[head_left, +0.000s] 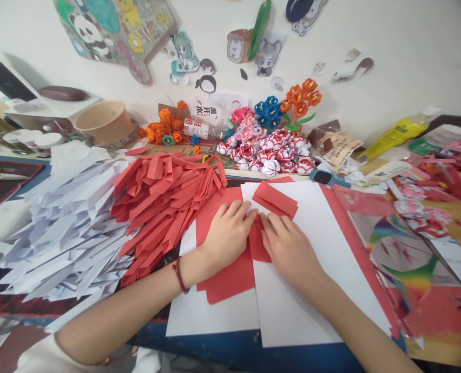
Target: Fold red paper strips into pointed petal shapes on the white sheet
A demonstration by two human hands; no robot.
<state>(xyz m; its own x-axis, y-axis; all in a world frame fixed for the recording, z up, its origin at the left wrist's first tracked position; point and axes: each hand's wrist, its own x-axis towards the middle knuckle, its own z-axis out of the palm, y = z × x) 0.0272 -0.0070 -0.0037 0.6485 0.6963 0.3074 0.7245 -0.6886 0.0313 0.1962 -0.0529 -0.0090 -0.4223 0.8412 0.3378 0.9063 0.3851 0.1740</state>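
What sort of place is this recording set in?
Likely a paper-craft workspace, though whether it is a home or a studio I can't tell. Showing it: heaps of folded red strips and folded white strips, plus clustered red-and-white flowers.

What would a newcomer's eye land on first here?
Probably the big heap of folded red paper left of centre, with a heap of folded white paper right beside it, further left. Next come the red-and-white flowers clustered at the back, in front of the wall. In the middle, the left hand and right hand both touch a red paper piece.
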